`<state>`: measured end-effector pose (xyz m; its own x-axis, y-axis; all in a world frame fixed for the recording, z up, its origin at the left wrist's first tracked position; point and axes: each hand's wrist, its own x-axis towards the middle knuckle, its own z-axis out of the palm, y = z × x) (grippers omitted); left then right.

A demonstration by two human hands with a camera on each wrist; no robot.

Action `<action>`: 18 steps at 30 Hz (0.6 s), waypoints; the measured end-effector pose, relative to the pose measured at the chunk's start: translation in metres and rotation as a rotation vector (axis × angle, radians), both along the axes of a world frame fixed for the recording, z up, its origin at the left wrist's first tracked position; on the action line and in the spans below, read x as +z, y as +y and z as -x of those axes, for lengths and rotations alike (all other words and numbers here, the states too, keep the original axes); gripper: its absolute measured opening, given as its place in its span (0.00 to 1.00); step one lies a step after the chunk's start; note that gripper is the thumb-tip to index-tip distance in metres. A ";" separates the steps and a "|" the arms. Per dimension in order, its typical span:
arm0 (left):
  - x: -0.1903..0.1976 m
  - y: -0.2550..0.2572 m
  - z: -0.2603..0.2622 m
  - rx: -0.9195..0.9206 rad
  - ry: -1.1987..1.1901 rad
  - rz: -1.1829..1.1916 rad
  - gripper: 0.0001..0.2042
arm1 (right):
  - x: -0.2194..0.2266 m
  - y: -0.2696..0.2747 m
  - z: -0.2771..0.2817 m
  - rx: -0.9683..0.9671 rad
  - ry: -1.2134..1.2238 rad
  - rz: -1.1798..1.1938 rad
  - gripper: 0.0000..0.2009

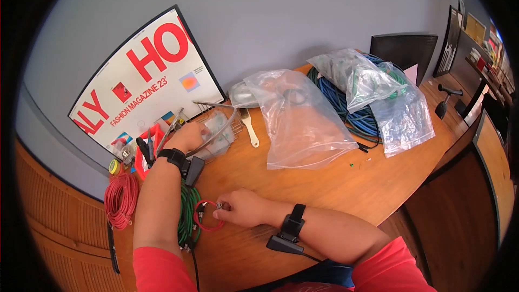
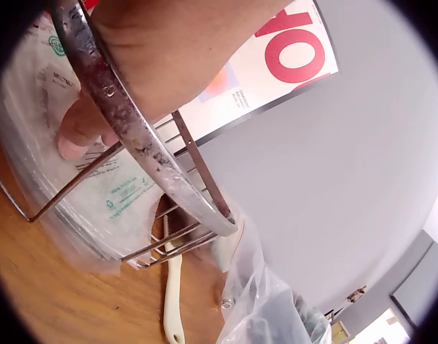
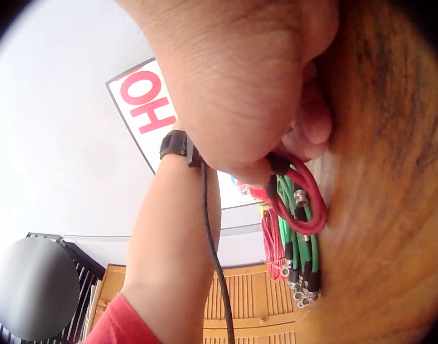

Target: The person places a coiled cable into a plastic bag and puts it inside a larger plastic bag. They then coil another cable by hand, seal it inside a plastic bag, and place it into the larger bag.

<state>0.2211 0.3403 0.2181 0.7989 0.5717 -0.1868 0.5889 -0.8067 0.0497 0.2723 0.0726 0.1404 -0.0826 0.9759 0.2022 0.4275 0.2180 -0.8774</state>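
Note:
Over the metal wire rack, my left hand reaches among clear plastic packets. One fingertip lies against the packets in the left wrist view; the other fingers are largely hidden, and whether they grip anything cannot be told. A curved metal band crosses in front of that hand. Low above the wooden table, my right hand pinches a small red cable loop near its connector end. Just left of the loop, a green cable coil with metal connectors lies on the table.
A red container with tools, a pink-red cable coil and a yellow-lidded jar stand left. A white-handled brush, a large clear bag and blue cables under bags lie right. A framed poster leans behind.

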 end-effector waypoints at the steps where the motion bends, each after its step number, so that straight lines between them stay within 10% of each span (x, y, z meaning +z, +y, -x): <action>1: 0.000 0.001 0.002 -0.017 0.013 0.012 0.33 | -0.003 0.001 0.001 -0.007 -0.011 -0.027 0.19; 18: -0.011 0.004 0.004 -0.002 -0.053 -0.010 0.31 | -0.001 0.003 -0.001 -0.004 -0.036 -0.015 0.18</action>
<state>0.2167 0.3440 0.2072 0.8085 0.5720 -0.1387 0.5843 -0.8083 0.0725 0.2734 0.0756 0.1397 -0.0863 0.9730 0.2141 0.4592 0.2295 -0.8582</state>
